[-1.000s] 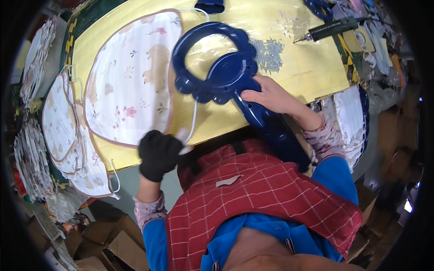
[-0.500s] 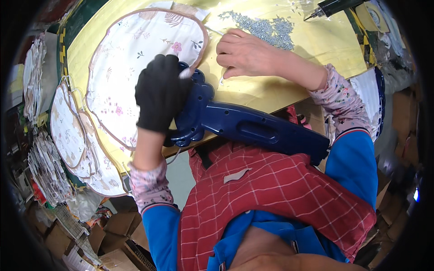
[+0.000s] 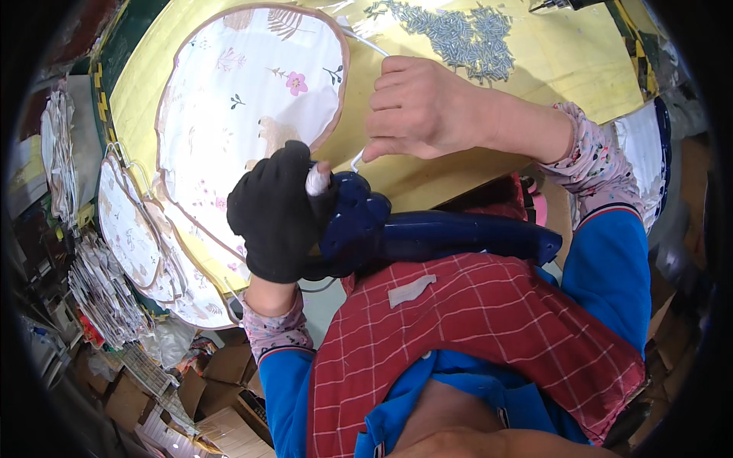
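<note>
My left hand (image 3: 279, 210), in a black glove with a taped fingertip, grips the scalloped head of a dark blue plastic frame (image 3: 427, 237) held edge-on against my chest. My bare right hand (image 3: 424, 107) pinches a thin white wire (image 3: 357, 159) just above the frame's head. The wire runs along the rim of a white floral fabric panel (image 3: 252, 99) lying on the yellow table (image 3: 588, 84).
A pile of small grey screws (image 3: 458, 30) lies on the table behind my right hand. More floral panels (image 3: 137, 237) hang stacked off the table's left edge. Bundles of white pieces (image 3: 99, 294) and cardboard boxes (image 3: 206, 382) sit lower left.
The blue frame came off the table into my lap, turned on edge. My left hand took hold of its head, and my right hand moved from the handle to the white wire.
</note>
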A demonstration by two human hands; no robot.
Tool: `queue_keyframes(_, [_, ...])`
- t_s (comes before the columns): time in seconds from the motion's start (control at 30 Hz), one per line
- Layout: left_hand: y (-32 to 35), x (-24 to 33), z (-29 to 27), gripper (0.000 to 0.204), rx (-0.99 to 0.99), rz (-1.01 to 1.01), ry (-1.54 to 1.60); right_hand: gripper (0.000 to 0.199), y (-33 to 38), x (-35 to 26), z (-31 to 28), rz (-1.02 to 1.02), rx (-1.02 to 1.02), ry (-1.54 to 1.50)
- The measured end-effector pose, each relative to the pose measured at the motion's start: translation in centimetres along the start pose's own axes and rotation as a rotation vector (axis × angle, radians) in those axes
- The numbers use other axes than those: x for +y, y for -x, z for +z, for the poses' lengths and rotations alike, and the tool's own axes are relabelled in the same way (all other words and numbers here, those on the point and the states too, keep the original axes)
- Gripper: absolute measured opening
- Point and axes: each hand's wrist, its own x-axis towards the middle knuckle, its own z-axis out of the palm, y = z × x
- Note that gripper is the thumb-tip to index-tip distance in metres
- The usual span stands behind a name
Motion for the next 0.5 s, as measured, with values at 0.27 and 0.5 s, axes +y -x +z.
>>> queue_keyframes(0.27, [0.1,0.3,-0.1,0.038,0.000,-0.010,0.012,0.039,0.8,-0.5,0.6,0.024,0.087,-0.015])
queue_keyframes(0.5, [0.1,0.1,0.4,0.035,0.021,0.020,0.028,0.039,0.2,-1.2,0.6,0.033,0.097,0.102])
